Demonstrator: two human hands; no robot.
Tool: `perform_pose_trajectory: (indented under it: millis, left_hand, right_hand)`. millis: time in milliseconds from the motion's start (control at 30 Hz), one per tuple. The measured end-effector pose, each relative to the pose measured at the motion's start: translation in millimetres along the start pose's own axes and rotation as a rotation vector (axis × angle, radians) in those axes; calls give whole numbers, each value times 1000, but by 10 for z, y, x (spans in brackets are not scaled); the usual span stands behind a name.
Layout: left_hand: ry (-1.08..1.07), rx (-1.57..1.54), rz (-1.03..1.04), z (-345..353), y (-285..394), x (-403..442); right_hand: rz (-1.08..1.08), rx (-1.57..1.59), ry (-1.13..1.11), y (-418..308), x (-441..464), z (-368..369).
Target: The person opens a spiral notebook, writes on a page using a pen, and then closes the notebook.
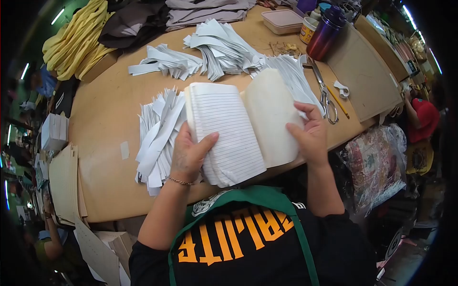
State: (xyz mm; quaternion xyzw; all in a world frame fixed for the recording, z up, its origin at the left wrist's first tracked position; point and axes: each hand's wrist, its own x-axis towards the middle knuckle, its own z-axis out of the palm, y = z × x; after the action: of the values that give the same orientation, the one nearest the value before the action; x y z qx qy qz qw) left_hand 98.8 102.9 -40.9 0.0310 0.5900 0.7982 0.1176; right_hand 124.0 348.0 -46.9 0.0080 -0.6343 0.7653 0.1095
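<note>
An opened notebook [226, 126] with lined pages is held up over the near edge of the table. My left hand [190, 151] grips its left side, the thumb lying on the lined page and the fingers behind. On the other side, my right hand [309, 131] pinches the blank cream leaf [274, 121] between thumb and fingers. Behind the notebook to the left lies a pile of white strips [160, 138]. Scissors [324, 93] and a yellow pencil [338, 102] rest to the right of the right hand.
More white strips [224, 47] lie across the table [100, 128]. Yellow fabric [76, 38] and dark cloth [133, 24] are stacked at the back left. A purple-red bottle [327, 35], a cup [308, 31] and a plastic container [282, 21] stand at the back right, beside a cardboard sheet [365, 71].
</note>
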Motion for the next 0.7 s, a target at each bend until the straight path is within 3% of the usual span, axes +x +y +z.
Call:
perform_pose_trajectory:
  millis: [100, 200, 267, 367, 433, 467, 533, 600, 700]
  left_hand:
    - [17, 704, 85, -180, -13, -60]
    - [97, 1215, -66, -176, -180, -128]
    - [102, 1115, -39, -86, -140, -150]
    - [3, 943, 49, -190, -200, -133]
    - [-45, 928, 140, -260, -270, -139]
    - [-14, 909, 48, -225, -261, -176]
    - [7, 816, 77, -137, -355, -175]
    - [-1, 844, 104, -91, -463, -172]
    - [-27, 862, 63, -75, -409, -148]
  right_hand:
    - [-160, -253, 48, -99, 38, -191]
    - [-197, -558, 24, 52, 26, -333]
    - [-237, -859, 28, 12, -28, -383]
    - [108, -697, 29, -135, -25, -469]
    - [52, -568, 103, 11, 60, -755]
    - [3, -564, 146, 57, 120, -937]
    - [-5, -746, 377, 102, 304, -1283]
    - [-177, -1101, 502, 144, 508, -1615]
    - [-132, -1376, 430, 350, 781, -2022]
